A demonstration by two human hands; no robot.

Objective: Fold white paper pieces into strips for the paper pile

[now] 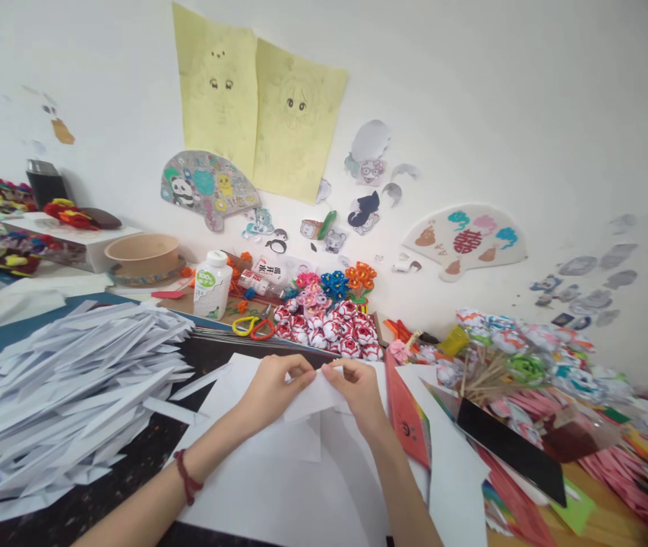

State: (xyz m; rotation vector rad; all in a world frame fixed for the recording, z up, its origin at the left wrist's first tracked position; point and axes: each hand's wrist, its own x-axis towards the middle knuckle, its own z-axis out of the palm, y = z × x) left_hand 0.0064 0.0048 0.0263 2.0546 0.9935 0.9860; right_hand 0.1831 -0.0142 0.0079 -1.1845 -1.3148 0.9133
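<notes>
Between my two hands is a small piece of white paper [315, 396], held up at its top edge. The fingers of my left hand [278, 384] pinch it from the left, and a dark red cord bracelet [188, 477] circles that wrist. My right hand [358, 391] pinches the same paper from the right, its fingertips almost meeting the left ones. Under both hands lie large white sheets [278, 501], with a smaller white piece [305, 444] on top.
At left rises a big heap of folded white paper strips [67, 387]. Scissors [254, 327], a white bottle [212, 285] and red-white paper flowers [332, 327] stand behind my hands. To the right are a red packet [409, 422], a black phone [511, 450] and pink strips [614, 479].
</notes>
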